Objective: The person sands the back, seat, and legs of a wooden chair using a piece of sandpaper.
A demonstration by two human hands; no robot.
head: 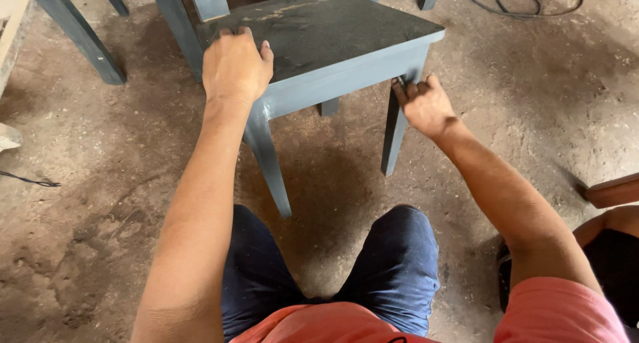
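Note:
A grey-blue painted wooden chair (333,30) stands on the dirt floor right in front of my knees. My left hand (234,66) grips the near left corner of its seat, fingers curled over the top. My right hand (426,106) is closed against the top of the chair's near right leg (394,133), just below the seat rail; whether something small lies under the fingers cannot be made out. The near left leg (269,160) slants down toward my lap.
Legs of another grey-blue chair (80,36) stand at the upper left. A dark cable (526,3) coils on the floor at the top right. A brown wooden piece (616,190) shows at the right edge. A thin wire (30,180) lies at left.

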